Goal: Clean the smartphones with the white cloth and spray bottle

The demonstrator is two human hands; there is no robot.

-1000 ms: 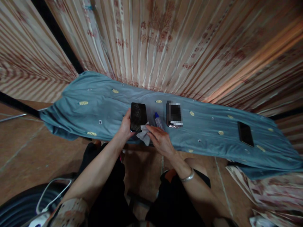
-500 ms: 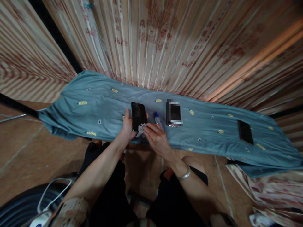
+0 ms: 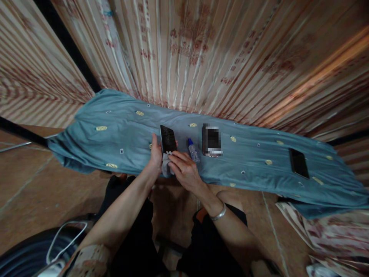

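Observation:
A black smartphone [image 3: 168,138], its screen smudged or cracked, rests in my left hand [image 3: 156,154], which is closed around it from below and the side. My right hand [image 3: 184,167] pinches a grey cloth [image 3: 166,163] and presses it on the phone's near end, so that end is hidden. Just right of the phone, a small clear bottle with a blue cap [image 3: 193,151] lies on the blue cloth cover [image 3: 129,134]. Further right sits a dark object with a pixelated top [image 3: 212,140], whose kind I cannot make out.
Another black phone [image 3: 299,163] lies near the cover's right end. Behind the bench hangs a patterned curtain [image 3: 190,50]. A black pole [image 3: 67,44] slants at the left. On the floor, a white cable [image 3: 62,227] loops by a black ribbed round object [image 3: 25,246].
My right hand and the cloth have shifted slightly left and down along the phone's near end. The phone has tilted a little, and more of the bottle shows.

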